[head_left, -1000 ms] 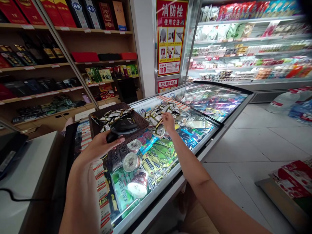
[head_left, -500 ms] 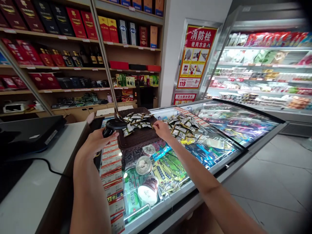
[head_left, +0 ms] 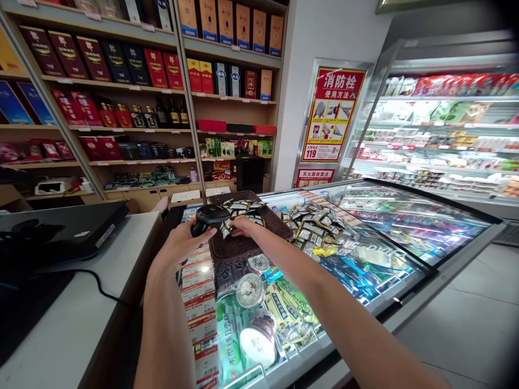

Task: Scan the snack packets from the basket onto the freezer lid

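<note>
My left hand (head_left: 184, 240) is wrapped round the grip of a black barcode scanner (head_left: 211, 213), its head over the left side of a brown woven basket (head_left: 227, 248). Small silver, green and black packets (head_left: 247, 205) lie in that basket. My right hand (head_left: 242, 225) reaches in, its fingertips closed at the edge of a small packet (head_left: 226, 229) just beneath the scanner head. The fingers partly hide this contact. To the right of the basket, a pile of similar packets (head_left: 314, 224) rests on the glass lid of the freezer.
Under the glass of the chest freezer (head_left: 409, 302) lie ice cream cups (head_left: 258, 340) and wrapped ices. A counter (head_left: 133, 237) with a black device (head_left: 68, 232) and its cable stands at left. Shelves of boxes and bottles line the back; a lit cooler (head_left: 446, 119) stands at right.
My right hand has moved left, from the basket's right edge to the packets near the scanner. My left hand still holds the scanner. The camera view has shifted, with more upper shelving showing.
</note>
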`<state>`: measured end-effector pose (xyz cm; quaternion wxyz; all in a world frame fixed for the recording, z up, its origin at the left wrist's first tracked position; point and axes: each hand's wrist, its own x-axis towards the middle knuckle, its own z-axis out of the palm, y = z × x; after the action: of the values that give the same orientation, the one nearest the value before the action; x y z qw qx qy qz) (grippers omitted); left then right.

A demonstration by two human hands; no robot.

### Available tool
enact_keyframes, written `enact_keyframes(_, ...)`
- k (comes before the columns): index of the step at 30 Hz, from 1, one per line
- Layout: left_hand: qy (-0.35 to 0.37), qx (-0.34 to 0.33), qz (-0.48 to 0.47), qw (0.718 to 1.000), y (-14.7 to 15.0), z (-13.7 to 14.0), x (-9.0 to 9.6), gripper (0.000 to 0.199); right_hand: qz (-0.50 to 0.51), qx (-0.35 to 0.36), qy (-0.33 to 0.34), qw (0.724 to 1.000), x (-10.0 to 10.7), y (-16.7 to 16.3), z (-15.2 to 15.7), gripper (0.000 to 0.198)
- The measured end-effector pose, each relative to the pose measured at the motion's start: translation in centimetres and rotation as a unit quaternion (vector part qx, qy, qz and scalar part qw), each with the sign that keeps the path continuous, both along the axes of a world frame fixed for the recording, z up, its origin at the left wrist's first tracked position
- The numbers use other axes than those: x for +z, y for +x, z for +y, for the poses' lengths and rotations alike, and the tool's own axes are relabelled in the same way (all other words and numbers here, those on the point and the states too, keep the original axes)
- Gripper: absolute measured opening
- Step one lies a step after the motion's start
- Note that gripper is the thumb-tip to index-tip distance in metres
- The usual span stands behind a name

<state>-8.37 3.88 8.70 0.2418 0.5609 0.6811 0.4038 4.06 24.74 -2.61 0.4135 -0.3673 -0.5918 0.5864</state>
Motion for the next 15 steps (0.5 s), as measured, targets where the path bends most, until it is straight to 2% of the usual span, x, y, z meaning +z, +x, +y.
enact_keyframes(2, 0.01, -0.013, -0.007, 1.0, 0.5, 0.3, -0.1, 0.061, 0.027, 0.006, -0.048, 0.998, 0.8, 1.9, -0.8, 0.018)
enact_keyframes(4, 0.016, -0.011, -0.012, 1.0, 1.3, 0.5, 0.1, 0.062, 0.141, -0.009, -0.081, 0.987, 1.8, 4.6, -2.0, 0.017)
enact_keyframes(6, 0.027, -0.009, -0.04, 0.999, 2.5, 0.6, 0.5, 0.064, 0.291, -0.02, -0.093, 0.952, 2.6, 7.7, -3.6, 0.021)
enact_keyframes(8, 0.042, -0.02, -0.085, 0.995, 3.8, 0.8, 0.8, 0.066, 0.372, -0.002, -0.095, 0.924, 2.9, 10.6, -5.6, 0.022)
enact_keyframes(10, 0.044, -0.04, -0.115, 0.992, 5.0, 1.0, 1.1, 0.067, 0.394, -0.002, -0.098, 0.914, 2.7, 13.1, -7.3, 0.023)
enact_keyframes(15, 0.011, -0.1, -0.096, 0.99, 7.5, 2.0, 0.4, 0.064, 0.363, -0.085, -0.08, 0.925, 1.2, 17.1, -8.8, 0.027)
